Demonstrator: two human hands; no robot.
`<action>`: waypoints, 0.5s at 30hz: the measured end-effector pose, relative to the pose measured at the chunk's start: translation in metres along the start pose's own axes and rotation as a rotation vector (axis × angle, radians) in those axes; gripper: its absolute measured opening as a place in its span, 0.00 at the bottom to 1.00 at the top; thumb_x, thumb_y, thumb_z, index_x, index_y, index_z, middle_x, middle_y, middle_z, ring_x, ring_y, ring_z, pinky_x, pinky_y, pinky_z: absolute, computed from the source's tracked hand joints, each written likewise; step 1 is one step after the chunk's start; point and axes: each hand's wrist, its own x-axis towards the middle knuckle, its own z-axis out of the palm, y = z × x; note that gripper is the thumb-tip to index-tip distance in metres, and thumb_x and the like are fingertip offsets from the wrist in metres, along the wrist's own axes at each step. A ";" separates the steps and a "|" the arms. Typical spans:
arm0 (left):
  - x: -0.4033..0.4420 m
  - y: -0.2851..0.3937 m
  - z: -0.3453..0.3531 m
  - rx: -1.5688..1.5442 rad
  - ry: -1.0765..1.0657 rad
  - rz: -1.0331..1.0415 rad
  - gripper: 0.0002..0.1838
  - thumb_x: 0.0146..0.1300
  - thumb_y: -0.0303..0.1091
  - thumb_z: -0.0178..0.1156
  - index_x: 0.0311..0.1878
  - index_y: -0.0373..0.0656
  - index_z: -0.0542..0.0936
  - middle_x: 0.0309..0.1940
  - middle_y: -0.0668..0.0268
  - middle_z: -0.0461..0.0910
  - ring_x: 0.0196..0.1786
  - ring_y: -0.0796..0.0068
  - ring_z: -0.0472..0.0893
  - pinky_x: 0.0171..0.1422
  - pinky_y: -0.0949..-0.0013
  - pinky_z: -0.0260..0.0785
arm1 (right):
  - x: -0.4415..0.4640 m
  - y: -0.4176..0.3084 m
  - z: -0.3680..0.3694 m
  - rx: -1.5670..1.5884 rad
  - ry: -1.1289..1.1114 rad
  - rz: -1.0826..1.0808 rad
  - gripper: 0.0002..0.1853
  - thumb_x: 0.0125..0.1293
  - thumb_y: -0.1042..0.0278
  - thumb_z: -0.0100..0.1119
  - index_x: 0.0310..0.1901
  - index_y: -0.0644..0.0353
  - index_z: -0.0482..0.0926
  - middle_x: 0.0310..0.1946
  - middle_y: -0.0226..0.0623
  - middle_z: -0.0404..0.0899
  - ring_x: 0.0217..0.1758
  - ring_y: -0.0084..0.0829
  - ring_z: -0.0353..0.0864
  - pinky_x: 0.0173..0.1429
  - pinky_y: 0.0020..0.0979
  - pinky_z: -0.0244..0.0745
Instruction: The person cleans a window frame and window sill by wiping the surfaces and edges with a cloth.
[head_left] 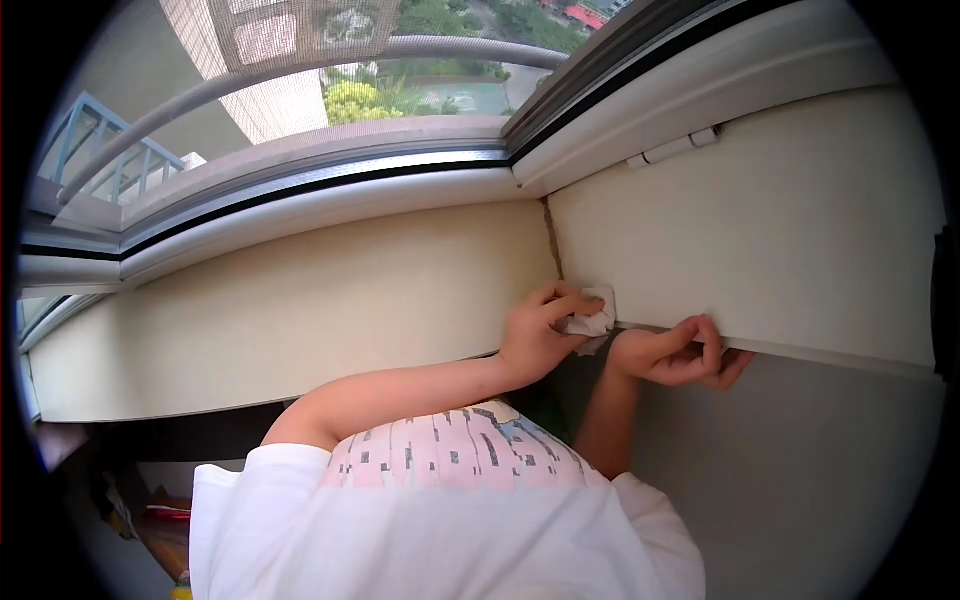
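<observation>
My left hand (540, 333) is closed around a crumpled white tissue (599, 316), its fingers pinching the wad. It is at the inner corner of the cream window sill (330, 300), where two boards meet along a dark seam (553, 240). The tissue touches the board at the lower end of that seam. To the right, my right hand (685, 355) is at the front edge of the right-hand board (760, 230). Its fingers are curled in, and I see nothing held in them. Part of the palm is hidden.
A window frame (330, 205) runs along the back and turns at the corner, with a hinge (675, 148) on its right side. Outside the glass are a curved rail (430, 48) and greenery. Shelved items (165, 515) lie in the dark space at lower left.
</observation>
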 end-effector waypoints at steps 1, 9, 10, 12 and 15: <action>0.001 0.006 -0.001 0.151 0.009 0.020 0.23 0.53 0.12 0.69 0.52 0.41 0.87 0.51 0.62 0.84 0.53 0.69 0.85 0.52 0.68 0.78 | 0.000 0.000 0.000 0.008 0.001 0.005 0.04 0.71 0.74 0.54 0.39 0.61 0.79 0.69 0.53 0.54 0.70 0.42 0.62 0.61 0.41 0.71; 0.012 -0.011 0.007 -0.151 0.142 0.077 0.23 0.51 0.17 0.73 0.51 0.48 0.89 0.48 0.65 0.84 0.40 0.73 0.84 0.39 0.71 0.76 | -0.001 0.005 -0.009 -0.011 -0.090 -0.015 0.04 0.73 0.74 0.53 0.43 0.62 0.77 0.69 0.54 0.51 0.78 0.44 0.50 0.66 0.45 0.70; 0.016 -0.012 0.008 -0.274 0.155 -0.011 0.23 0.52 0.17 0.72 0.52 0.48 0.89 0.48 0.64 0.84 0.41 0.74 0.83 0.40 0.71 0.76 | 0.000 0.006 -0.009 -0.023 -0.095 -0.035 0.04 0.73 0.74 0.53 0.44 0.62 0.77 0.68 0.54 0.52 0.79 0.44 0.50 0.66 0.45 0.70; 0.034 -0.015 0.003 -0.260 0.179 0.009 0.24 0.52 0.17 0.72 0.53 0.49 0.89 0.47 0.64 0.84 0.40 0.75 0.83 0.40 0.71 0.76 | 0.001 0.004 -0.011 -0.041 -0.106 -0.058 0.04 0.73 0.74 0.53 0.44 0.62 0.77 0.68 0.53 0.52 0.79 0.44 0.50 0.66 0.46 0.70; 0.027 -0.008 -0.002 -0.135 0.150 0.017 0.24 0.52 0.17 0.73 0.53 0.49 0.89 0.44 0.65 0.85 0.39 0.76 0.84 0.40 0.72 0.76 | 0.000 0.003 -0.003 -0.019 -0.045 -0.054 0.04 0.70 0.75 0.52 0.40 0.62 0.78 0.69 0.54 0.55 0.72 0.44 0.61 0.66 0.44 0.69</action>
